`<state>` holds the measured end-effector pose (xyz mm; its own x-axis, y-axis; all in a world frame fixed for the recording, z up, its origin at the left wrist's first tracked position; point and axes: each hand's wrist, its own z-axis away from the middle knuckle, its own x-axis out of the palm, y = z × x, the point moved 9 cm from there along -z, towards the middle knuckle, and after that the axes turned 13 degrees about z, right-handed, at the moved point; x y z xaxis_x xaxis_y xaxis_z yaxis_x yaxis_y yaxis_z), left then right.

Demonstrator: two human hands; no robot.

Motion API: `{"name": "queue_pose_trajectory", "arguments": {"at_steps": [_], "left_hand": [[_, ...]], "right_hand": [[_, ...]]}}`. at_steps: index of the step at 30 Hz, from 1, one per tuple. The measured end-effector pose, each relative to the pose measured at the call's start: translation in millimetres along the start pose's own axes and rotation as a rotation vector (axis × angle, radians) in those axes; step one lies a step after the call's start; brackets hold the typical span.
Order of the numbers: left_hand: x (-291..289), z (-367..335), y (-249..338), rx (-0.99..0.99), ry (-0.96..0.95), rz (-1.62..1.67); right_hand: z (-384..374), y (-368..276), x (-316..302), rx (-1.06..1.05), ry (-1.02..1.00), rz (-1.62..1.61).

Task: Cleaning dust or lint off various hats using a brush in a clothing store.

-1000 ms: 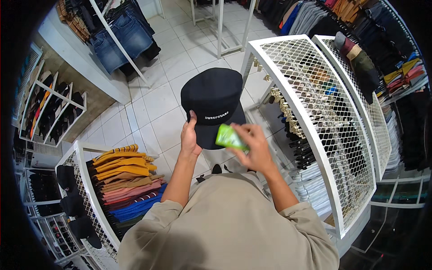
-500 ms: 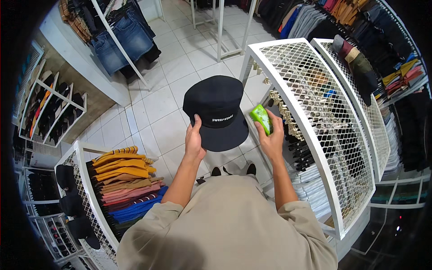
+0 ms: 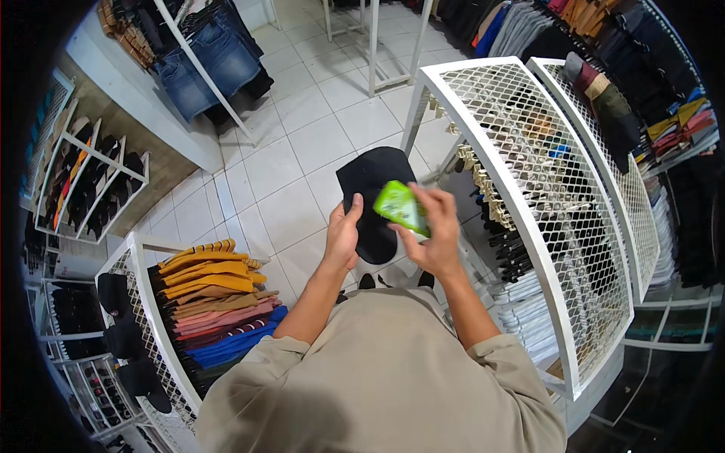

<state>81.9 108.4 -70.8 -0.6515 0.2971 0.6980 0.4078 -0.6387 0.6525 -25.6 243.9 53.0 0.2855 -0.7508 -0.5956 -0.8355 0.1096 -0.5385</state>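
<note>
A black cap (image 3: 368,172) is held out in front of me by its left side. My left hand (image 3: 343,240) is closed on it, thumb on top and the other fingers mostly out of sight beneath. My right hand (image 3: 439,240) grips a small bright green packet (image 3: 400,205) with a white patch on its face. From above, the packet overlaps the right part of the cap; whether the two touch, I cannot tell. Both the packet and the right fingers are slightly blurred. The cap's front lettering is out of view.
On my right stands a white mesh-topped rack (image 3: 521,151) with hanging clothes below. Folded-over shirts (image 3: 215,279) hang on a rack at left, beside black caps (image 3: 124,332) on its mesh. Denim shorts (image 3: 219,68) hang farther off, above white floor tiles (image 3: 287,166).
The cap has turned and tilted, so its front lettering no longer shows. My right hand has brought the green packet leftward over the cap. My left hand has shifted slightly right.
</note>
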Motion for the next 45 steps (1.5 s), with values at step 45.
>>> {"name": "queue_pose_trajectory", "arguments": {"at_steps": [45], "left_hand": [[28.4, -16.4, 18.9, -0.094, -0.3, 0.438]], "right_hand": [[56.7, 26.9, 51.9, 0.144, -0.172, -0.129]]}}
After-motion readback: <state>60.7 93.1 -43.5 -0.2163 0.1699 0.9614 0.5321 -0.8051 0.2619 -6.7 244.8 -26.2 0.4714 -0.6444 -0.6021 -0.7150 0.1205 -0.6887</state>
